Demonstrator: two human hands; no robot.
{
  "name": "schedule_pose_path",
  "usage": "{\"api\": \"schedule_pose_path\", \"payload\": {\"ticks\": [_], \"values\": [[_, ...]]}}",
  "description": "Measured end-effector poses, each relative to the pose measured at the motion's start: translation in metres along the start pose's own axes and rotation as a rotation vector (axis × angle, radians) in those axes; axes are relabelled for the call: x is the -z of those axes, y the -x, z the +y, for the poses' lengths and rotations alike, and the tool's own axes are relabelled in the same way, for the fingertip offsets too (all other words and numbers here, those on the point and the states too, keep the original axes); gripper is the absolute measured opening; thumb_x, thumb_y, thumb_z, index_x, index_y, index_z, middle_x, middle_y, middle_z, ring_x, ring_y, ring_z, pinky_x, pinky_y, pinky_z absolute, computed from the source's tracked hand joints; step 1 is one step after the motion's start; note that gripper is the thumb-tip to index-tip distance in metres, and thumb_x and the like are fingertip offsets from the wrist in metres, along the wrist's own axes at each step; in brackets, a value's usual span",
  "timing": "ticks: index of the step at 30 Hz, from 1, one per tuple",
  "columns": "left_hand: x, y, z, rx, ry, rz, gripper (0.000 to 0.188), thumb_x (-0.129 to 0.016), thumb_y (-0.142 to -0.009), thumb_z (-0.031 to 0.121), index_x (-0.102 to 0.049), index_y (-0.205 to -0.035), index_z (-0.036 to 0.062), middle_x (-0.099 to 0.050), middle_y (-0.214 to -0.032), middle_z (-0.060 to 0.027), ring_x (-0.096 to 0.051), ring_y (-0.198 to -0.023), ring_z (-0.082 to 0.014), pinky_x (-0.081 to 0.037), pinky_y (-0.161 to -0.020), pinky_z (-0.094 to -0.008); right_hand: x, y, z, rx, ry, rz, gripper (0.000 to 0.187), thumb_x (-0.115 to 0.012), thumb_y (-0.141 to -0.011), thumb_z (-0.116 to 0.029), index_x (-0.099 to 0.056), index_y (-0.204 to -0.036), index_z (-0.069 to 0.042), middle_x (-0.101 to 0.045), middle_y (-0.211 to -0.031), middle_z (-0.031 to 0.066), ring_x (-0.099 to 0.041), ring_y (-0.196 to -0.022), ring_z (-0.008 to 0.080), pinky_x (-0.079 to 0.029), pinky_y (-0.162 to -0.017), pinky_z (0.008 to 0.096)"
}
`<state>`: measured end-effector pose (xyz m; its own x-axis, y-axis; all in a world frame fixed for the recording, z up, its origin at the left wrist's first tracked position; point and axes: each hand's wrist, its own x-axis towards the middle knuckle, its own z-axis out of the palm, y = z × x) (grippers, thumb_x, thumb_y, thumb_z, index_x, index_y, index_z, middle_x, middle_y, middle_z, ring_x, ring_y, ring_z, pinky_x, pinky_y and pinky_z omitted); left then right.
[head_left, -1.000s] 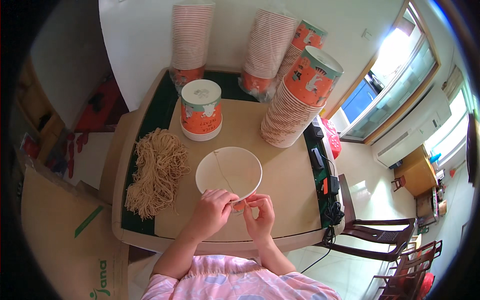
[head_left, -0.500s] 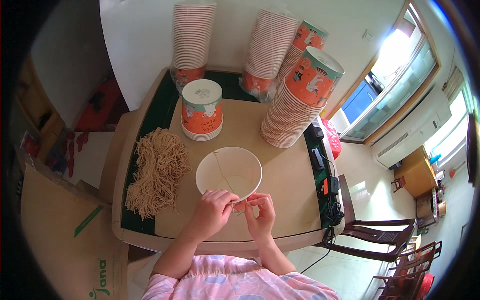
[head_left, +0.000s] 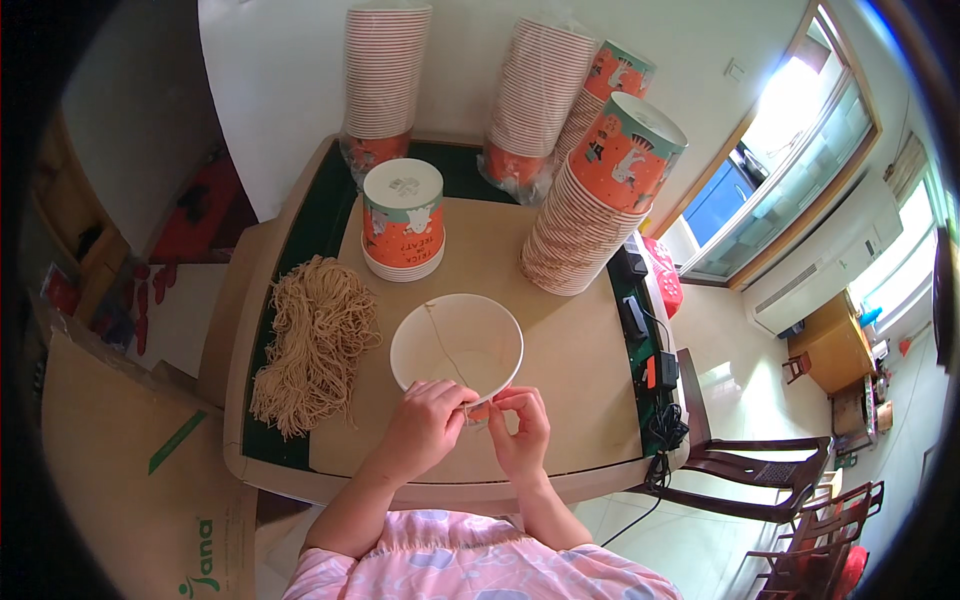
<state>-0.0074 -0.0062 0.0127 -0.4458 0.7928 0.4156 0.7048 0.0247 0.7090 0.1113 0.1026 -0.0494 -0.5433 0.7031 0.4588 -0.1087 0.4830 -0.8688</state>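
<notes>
Can see only a scrap of the outer front of the paper bucket (head_left: 485, 345), mostly hidden behind the left hand (head_left: 430, 415) and right hand (head_left: 521, 430), and cannot trace the thin cord (head_left: 445, 349) between the two, too small to tell. Cannot see the lower part of the rear cup stack (head_left: 616, 72), blocked by the nearer cup stack (head_left: 603, 200), nor all of the cardboard box (head_left: 125, 420) and pink garment (head_left: 470, 560), cut off by the lower edge.

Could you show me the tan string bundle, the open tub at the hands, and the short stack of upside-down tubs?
Tan string bundle (head_left: 315, 345): head view, middle of the heap.
Open tub (head_left: 488, 332): head view, white inner wall.
Short stack of upside-down tubs (head_left: 404, 228): head view, its orange side.
</notes>
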Motion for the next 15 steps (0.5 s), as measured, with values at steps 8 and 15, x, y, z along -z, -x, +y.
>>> {"api": "schedule_pose_path", "payload": {"ticks": [8, 15], "values": [[-0.0011, 0.0002, -0.0006, -0.007, -0.001, -0.003, 0.016, -0.066, -0.075, -0.001, -0.062, -0.089, 0.0050, -0.064, -0.081, -0.0100, -0.061, -0.078, -0.0307, -0.047, -0.073, -0.0398, 0.0020, -0.0013, -0.0025, 0.001, 0.003, -0.029, 0.014, -0.064, -0.079, 0.010, -0.056, -0.084, 0.000, -0.059, -0.095, 0.0103, -0.057, -0.092, 0.0195, -0.046, -0.081, 0.0286], [-0.0011, 0.0004, -0.0007, -0.005, -0.004, -0.010, 0.018, -0.066, -0.074, -0.002, -0.062, -0.090, 0.0055, -0.064, -0.082, -0.0099, -0.062, -0.079, -0.0304, -0.047, -0.074, -0.0401, 0.0027, 0.0002, -0.0020, -0.012, -0.017, -0.035, 0.013, -0.064, -0.080, 0.010, -0.056, -0.085, 0.000, -0.058, -0.096, 0.0104, -0.057, -0.090, 0.0178, -0.046, -0.080, 0.0273]]}}
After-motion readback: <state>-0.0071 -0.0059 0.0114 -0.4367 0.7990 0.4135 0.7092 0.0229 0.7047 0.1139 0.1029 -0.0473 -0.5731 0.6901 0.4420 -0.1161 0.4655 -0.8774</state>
